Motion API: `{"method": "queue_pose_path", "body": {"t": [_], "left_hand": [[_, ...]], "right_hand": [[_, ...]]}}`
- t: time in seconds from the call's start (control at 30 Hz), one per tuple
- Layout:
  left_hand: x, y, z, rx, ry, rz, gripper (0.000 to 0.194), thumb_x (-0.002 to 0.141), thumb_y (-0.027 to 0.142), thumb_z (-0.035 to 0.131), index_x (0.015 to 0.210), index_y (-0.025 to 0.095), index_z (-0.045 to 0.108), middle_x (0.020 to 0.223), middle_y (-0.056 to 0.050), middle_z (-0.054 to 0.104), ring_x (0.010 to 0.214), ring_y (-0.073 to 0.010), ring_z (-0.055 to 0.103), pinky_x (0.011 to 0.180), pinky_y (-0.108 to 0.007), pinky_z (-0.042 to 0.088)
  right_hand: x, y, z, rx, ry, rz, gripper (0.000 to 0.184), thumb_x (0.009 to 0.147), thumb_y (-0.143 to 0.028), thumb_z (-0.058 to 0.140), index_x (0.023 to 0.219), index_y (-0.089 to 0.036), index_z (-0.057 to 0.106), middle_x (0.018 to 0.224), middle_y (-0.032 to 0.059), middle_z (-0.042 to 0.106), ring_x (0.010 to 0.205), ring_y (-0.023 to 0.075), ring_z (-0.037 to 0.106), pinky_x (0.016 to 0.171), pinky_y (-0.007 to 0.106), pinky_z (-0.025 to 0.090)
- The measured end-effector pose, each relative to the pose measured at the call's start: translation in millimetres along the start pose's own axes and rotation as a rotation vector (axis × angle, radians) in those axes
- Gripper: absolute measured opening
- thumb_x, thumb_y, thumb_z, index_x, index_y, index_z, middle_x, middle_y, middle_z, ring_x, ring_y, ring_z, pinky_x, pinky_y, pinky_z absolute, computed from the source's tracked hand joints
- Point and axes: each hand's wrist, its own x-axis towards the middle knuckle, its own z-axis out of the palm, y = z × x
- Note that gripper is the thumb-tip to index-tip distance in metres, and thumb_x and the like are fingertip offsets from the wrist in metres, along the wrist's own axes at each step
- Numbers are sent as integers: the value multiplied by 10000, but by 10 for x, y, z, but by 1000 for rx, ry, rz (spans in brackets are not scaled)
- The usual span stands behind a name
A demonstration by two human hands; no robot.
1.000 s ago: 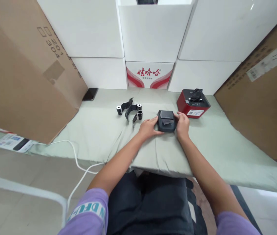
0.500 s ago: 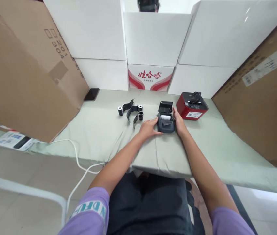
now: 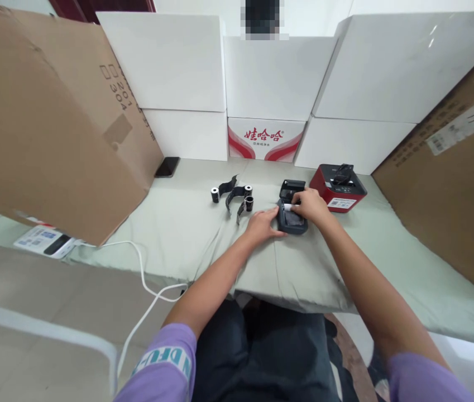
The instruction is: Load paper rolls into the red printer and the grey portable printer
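A small dark portable printer [image 3: 289,228] lies on the cloth-covered table with its lid [image 3: 293,185] flipped up. Inside it sits a white paper roll [image 3: 287,207], partly hidden by fingers. My left hand [image 3: 262,224] grips the printer's left side, thumb along the front edge. From the right, my right hand [image 3: 311,204] reaches into the open compartment, its fingertips closed at the roll's right end. Left of the printer, three small rolls of black-backed paper, a left one [image 3: 215,195], a back one [image 3: 248,191] and a front one [image 3: 249,204], lie with loose tails.
A red and black box-shaped device [image 3: 337,190] stands right of the printer. White boxes [image 3: 266,78] wall off the back, large cartons [image 3: 65,128] flank both sides. A phone [image 3: 167,167] lies by the left carton; a white cable [image 3: 140,262] hangs off the front edge.
My right hand has moved from the printer's right side to the paper roll inside it. My left hand stays on the printer. The whole view has shifted slightly.
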Motion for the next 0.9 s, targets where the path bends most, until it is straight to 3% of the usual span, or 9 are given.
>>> {"method": "queue_pose_path", "body": {"t": [0.07, 0.17, 0.27, 0.43, 0.6, 0.77, 0.9], "left_hand": [[-4, 13, -12, -8, -12, 5, 980, 712, 462, 903, 1555, 188, 485, 1554, -129, 552, 1436, -291, 549, 1240, -413, 383], [-8, 28, -30, -16, -22, 6, 981, 713, 472, 899, 1558, 199, 482, 1557, -121, 552, 1447, -294, 537, 1248, -422, 372], [-7, 23, -33, -18, -21, -6, 978, 715, 481, 891, 1562, 221, 479, 1566, -110, 543, 1451, -298, 532, 1248, -422, 371], [8, -20, 2, -16, 3, 11, 981, 713, 500, 883, 1560, 211, 481, 1558, -112, 553, 1442, -281, 543, 1234, -394, 387], [16, -33, 23, 11, -23, 15, 946, 757, 540, 835, 1573, 252, 453, 1578, -81, 536, 1480, -264, 499, 1256, -412, 350], [20, -36, 15, 23, -39, 28, 959, 773, 582, 810, 1580, 222, 438, 1597, -92, 514, 1493, -251, 481, 1264, -402, 334], [8, -42, 0, 42, -41, 39, 981, 771, 616, 797, 1585, 210, 431, 1596, -99, 515, 1485, -259, 489, 1268, -403, 331]], "right_hand": [[-63, -32, -20, -35, -31, 17, 239, 737, -269, 824, 973, -238, 836, 1319, 125, 687, 1250, 353, 608, 1030, 451, 512], [-63, -48, -70, 15, -221, 97, 355, 796, -284, 781, 1142, -214, 816, 1124, 96, 767, 985, 253, 713, 872, 319, 546], [-1, -88, -109, 4, -324, 122, 358, 793, -236, 769, 1145, -188, 815, 1011, 79, 790, 885, 230, 716, 791, 288, 531], [-30, -105, -69, -75, -161, 41, 315, 804, -209, 756, 1112, -183, 815, 1109, 125, 736, 1075, 274, 679, 961, 336, 508], [-122, 52, 59, -21, 35, 12, 330, 797, -223, 777, 1124, -187, 793, 1274, 166, 546, 1267, 329, 559, 1099, 414, 451], [-117, 125, 127, 7, 42, -12, 335, 813, -197, 747, 1146, -161, 765, 1274, 159, 468, 1279, 332, 526, 1144, 436, 422], [-126, 58, 96, -49, -5, -7, 329, 839, -181, 718, 1162, -120, 746, 1200, 169, 474, 1183, 325, 553, 1087, 427, 460]]}}
